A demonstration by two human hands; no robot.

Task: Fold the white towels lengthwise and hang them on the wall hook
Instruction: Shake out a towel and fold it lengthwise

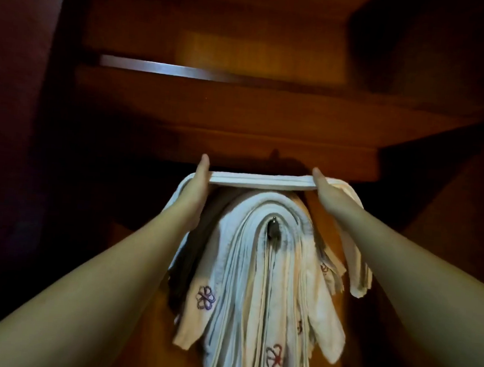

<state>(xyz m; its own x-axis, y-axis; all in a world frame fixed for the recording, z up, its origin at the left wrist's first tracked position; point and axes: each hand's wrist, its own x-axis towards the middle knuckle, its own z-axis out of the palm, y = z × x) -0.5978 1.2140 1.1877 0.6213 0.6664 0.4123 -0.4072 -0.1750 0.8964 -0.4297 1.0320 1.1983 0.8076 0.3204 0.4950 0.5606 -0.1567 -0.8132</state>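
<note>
A folded white towel (261, 181) is stretched level between my two hands, just above the hook. My left hand (198, 185) grips its left end, thumb on top. My right hand (325, 190) grips its right end, and the loose end (355, 267) hangs down past my right forearm. Below it, several white towels (256, 285) with embroidered flower marks hang draped over a metal wall hook (273, 227), whose tip shows in the middle of the stack. The held towel is a little above the stack and apart from it.
A wooden wall panel (240, 119) with a projecting ledge (266, 153) sits right above the towels. A metal strip (163, 68) runs across higher up. Both sides are dark.
</note>
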